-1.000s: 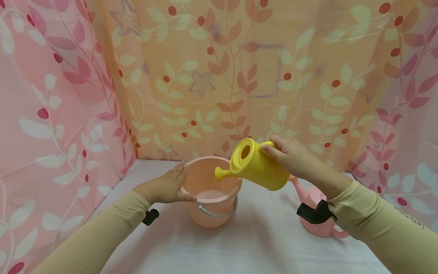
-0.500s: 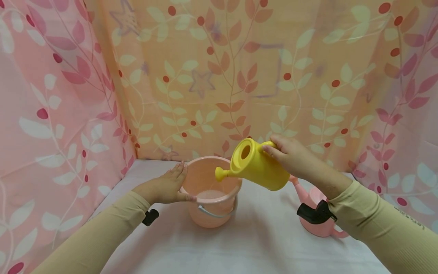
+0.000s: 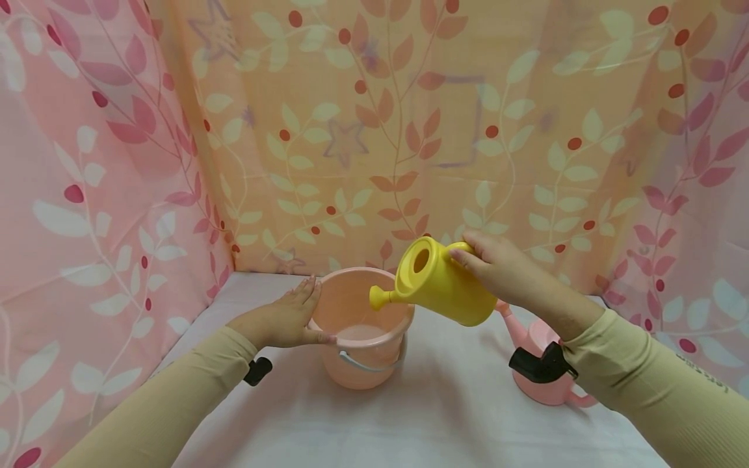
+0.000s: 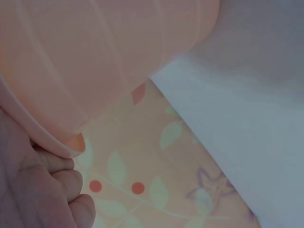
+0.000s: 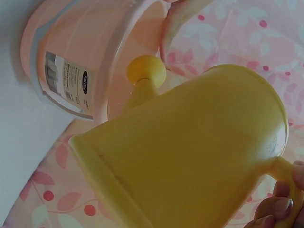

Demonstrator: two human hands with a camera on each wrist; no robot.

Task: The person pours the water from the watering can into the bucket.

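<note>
A peach-pink bucket (image 3: 358, 364) stands upright on the white surface in the head view, its grey handle hanging down in front. My left hand (image 3: 287, 320) rests on the bucket's left rim, fingers spread and straight, thumb along the front edge. In the left wrist view its fingertips (image 4: 66, 185) lie beside the rim. My right hand (image 3: 497, 266) grips the handle of a yellow watering can (image 3: 447, 289), which is tilted left. The can's round spout head hangs over the bucket's opening. From the right wrist view I cannot tell whether water is flowing.
A pink watering can (image 3: 541, 380) stands on the white surface (image 3: 456, 422) at the right, partly hidden by my right wrist and its black camera mount (image 3: 541, 364). Leaf-patterned cloth (image 3: 398, 130) closes off the back and both sides.
Almost nothing differs. The yellow watering can has shifted very slightly to the right, still tilted over the bucket. My left hand keeps its place on the rim.
</note>
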